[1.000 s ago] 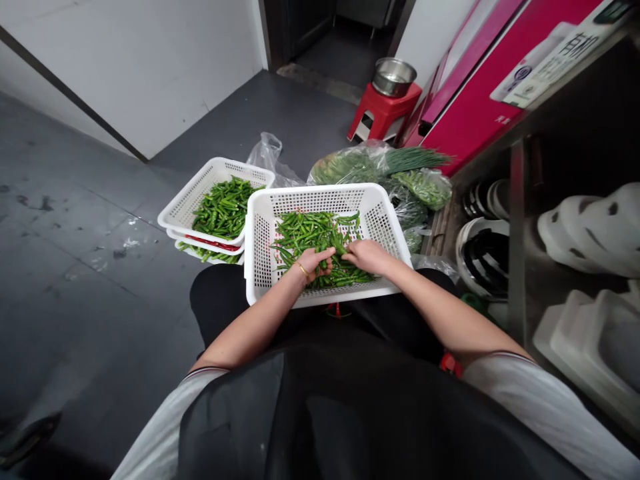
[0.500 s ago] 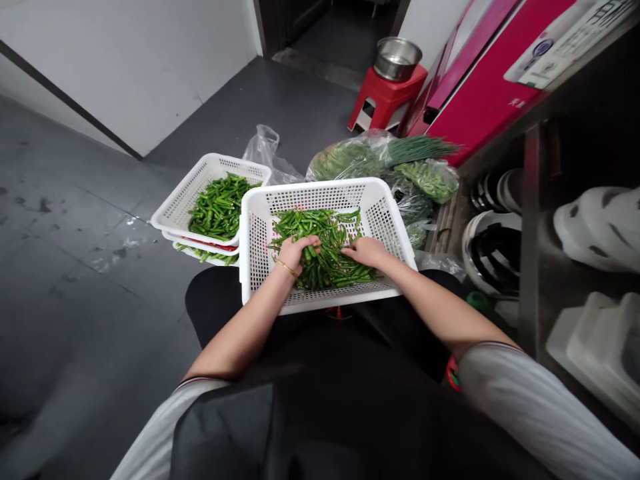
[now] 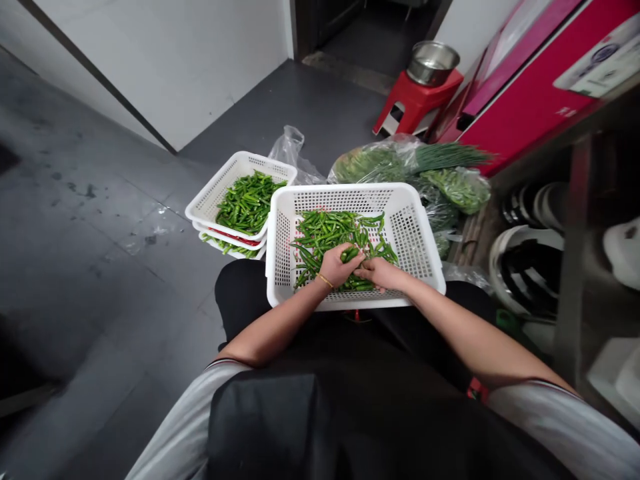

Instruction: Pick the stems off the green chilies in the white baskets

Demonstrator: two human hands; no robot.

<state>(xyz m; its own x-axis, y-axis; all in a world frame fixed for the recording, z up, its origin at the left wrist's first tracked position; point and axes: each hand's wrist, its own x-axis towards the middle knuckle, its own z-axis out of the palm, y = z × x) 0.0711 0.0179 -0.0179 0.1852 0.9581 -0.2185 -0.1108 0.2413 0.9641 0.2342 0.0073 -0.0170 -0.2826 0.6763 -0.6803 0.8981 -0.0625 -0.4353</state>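
Note:
A white perforated plastic basket (image 3: 350, 189) rests across my lap, with a loose pile of green chili peppers (image 3: 325, 230) on its bottom. My left hand (image 3: 340, 265), a bracelet at its wrist, is closed around a few of the peppers. Close against it on the right, my right hand (image 3: 383, 273) has thumb and fingers pinched together by the pepper ends. What sits between the right fingertips is too small to make out. Both hands are low inside the basket, over the near side of the pile.
Stacked white baskets (image 3: 200, 208) with more green chilies stand on the floor to the left. Beyond my basket lie plastic bags of greens (image 3: 373, 163). A red stool (image 3: 417, 100) carries a metal pot (image 3: 433, 63). Shelving with dishes is on the right.
My hands have come together near the basket's front, where before they were apart in the pile. The whole view has shifted, so the scene sits further right.

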